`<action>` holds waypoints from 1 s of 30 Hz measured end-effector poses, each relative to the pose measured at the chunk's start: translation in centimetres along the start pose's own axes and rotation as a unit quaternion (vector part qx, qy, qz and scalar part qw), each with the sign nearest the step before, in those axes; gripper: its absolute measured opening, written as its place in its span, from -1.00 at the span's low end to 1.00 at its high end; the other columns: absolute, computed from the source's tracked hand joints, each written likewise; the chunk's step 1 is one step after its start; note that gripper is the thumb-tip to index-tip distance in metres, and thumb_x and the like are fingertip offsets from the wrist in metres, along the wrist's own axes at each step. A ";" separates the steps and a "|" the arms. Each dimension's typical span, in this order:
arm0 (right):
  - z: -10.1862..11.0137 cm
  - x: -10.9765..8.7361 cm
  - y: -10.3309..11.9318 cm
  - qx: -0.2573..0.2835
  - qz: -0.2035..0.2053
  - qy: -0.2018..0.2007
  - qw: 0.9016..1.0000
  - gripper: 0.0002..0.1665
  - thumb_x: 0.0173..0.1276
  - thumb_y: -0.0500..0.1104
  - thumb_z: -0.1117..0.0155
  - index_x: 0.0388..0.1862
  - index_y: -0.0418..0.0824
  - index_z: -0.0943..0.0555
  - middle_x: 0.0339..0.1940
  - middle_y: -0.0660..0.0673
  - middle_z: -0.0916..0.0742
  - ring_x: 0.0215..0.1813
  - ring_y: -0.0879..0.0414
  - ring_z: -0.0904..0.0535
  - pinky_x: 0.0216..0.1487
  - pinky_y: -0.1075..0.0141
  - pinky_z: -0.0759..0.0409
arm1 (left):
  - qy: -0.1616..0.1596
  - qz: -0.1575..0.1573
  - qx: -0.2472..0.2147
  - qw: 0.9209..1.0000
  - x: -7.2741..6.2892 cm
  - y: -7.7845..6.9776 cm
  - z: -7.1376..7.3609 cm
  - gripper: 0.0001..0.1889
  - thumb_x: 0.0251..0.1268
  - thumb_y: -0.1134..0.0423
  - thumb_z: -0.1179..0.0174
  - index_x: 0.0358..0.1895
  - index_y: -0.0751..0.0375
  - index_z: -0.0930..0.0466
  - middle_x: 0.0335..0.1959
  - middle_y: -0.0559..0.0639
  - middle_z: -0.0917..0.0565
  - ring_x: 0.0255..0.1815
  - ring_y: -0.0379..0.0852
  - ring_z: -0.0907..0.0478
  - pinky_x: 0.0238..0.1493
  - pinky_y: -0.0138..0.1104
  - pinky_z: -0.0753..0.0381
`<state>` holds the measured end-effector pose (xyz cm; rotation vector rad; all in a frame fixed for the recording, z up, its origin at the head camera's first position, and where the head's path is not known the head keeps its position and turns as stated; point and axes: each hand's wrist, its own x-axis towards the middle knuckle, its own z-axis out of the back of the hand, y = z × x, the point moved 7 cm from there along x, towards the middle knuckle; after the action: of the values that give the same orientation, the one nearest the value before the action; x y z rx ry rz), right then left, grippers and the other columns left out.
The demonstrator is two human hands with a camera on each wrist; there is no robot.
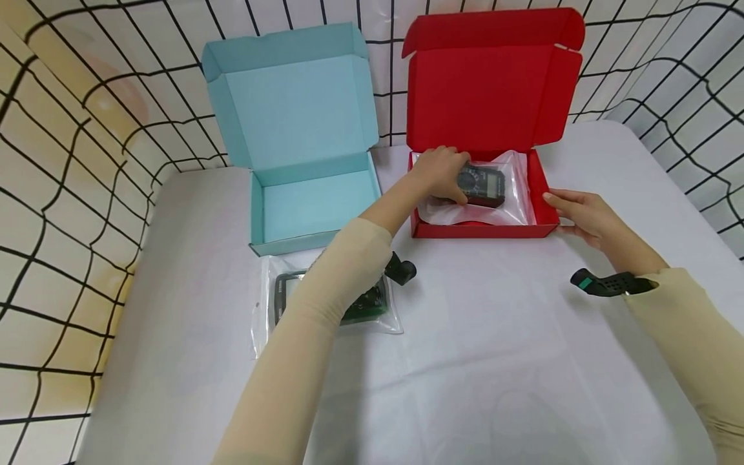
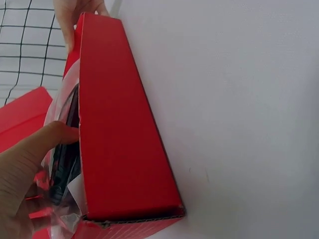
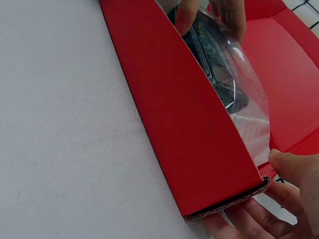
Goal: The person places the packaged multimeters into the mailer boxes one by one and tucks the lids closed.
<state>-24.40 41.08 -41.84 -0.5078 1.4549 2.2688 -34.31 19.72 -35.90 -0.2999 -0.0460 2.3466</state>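
Observation:
A dark multimeter [image 1: 485, 183] in a clear plastic bag [image 1: 519, 194] lies inside the open red cardboard box [image 1: 494, 230]. My left hand [image 1: 443, 172] grips its left part, with the thumb on the near side and the fingers over the far side. In the left wrist view the left thumb [image 2: 60, 133] sits just inside the box's front wall. My right hand [image 1: 589, 219] holds the box's right wall near the front corner. The right wrist view has its thumb [image 3: 286, 162] at the rim and its fingers outside and below the corner.
An open light blue box [image 1: 316, 187] stands left of the red one. Before it lies another clear bag [image 1: 369, 307] with a dark, green-edged device, partly covered by my left forearm. Black wire mesh [image 1: 87, 148] surrounds the white-covered table [image 1: 494, 361] at the back and sides.

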 end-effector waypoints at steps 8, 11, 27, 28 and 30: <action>0.0 -0.2 -0.2 0.007 -0.004 -0.003 1.000 0.12 0.10 0.41 -0.07 0.49 -0.07 0.06 0.49 -0.14 -0.07 0.31 -0.03 -0.12 0.01 0.40 -0.51 | 0.011 -0.007 -0.048 0.999 0.4 0.0 -0.8 -0.19 0.01 -0.15 -0.26 0.36 -0.03 -0.17 0.23 -0.10 -0.37 0.20 -0.20 -0.26 0.32 -0.30 -0.16; 0.1 -0.4 -0.1 0.005 -0.007 -0.003 1.000 0.11 0.10 0.41 -0.07 0.49 -0.06 0.06 0.49 -0.13 -0.07 0.31 -0.03 -0.11 -0.05 0.46 -0.54 | 0.023 -0.014 -0.050 0.998 0.6 0.1 -1.0 -0.17 0.01 -0.15 -0.27 0.37 -0.03 -0.14 0.26 -0.10 -0.34 0.24 -0.19 -0.23 0.36 -0.27 -0.10; 0.2 0.1 0.0 0.017 -0.022 -0.003 1.000 0.09 0.09 0.39 -0.10 0.49 -0.01 0.04 0.49 -0.10 -0.09 0.30 0.01 -0.15 0.06 0.35 -0.47 | 0.058 0.032 -0.102 0.993 1.4 1.4 -3.0 -0.15 0.00 -0.13 -0.29 0.39 -0.10 -0.10 0.28 -0.12 -0.32 0.25 -0.20 -0.21 0.26 -0.23 -0.23; 0.2 0.1 0.0 0.018 -0.023 -0.003 1.000 0.10 0.08 0.40 -0.10 0.49 -0.01 0.04 0.49 -0.10 -0.09 0.30 0.01 -0.15 0.06 0.35 -0.47 | 0.060 0.032 -0.104 0.992 1.4 1.4 -3.0 -0.15 0.00 -0.13 -0.28 0.39 -0.10 -0.10 0.28 -0.12 -0.32 0.25 -0.19 -0.21 0.25 -0.23 -0.24; 0.3 0.0 -0.1 0.020 -0.025 -0.005 0.999 0.11 0.07 0.40 -0.10 0.49 -0.01 0.05 0.49 -0.09 -0.08 0.33 -0.01 -0.13 0.07 0.33 -0.45 | 0.064 0.033 -0.110 0.991 1.4 1.3 -3.1 -0.15 0.01 -0.12 -0.28 0.40 -0.11 -0.09 0.28 -0.12 -0.32 0.25 -0.19 -0.21 0.25 -0.23 -0.25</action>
<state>-24.42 41.43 -41.81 -0.5131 1.4643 2.1962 -35.42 19.60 -39.34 -0.5684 -0.2375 2.3857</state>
